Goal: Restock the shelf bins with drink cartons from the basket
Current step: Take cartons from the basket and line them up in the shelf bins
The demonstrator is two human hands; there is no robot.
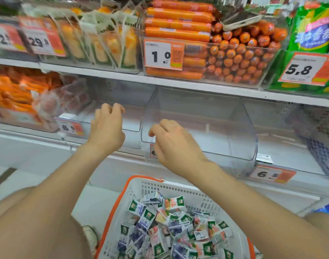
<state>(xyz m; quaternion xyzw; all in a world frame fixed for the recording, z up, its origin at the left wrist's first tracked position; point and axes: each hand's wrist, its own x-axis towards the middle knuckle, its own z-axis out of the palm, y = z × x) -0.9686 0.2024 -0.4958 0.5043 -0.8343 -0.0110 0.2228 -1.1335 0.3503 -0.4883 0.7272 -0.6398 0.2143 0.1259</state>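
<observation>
Orange sausages (178,30) fill a clear tub on the upper shelf (197,85), beside packets (103,42) to the left and a green bag (311,27) to the right; price tags read 1.0 and 5.8. On the lower shelf, 2 clear shelf bins (206,116) stand empty, with 6.5 tags (272,173) along the front edge. The left hand (107,126) reaches into the left bin, its grip loosely apart and holding nothing. The right hand (171,141) hovers at the front lip of the right bin, fingers curled, nothing seen in its grip. The drink cartons (171,227) lie heaped in the white, orange-rimmed basket (178,187) near, below both arms.
</observation>
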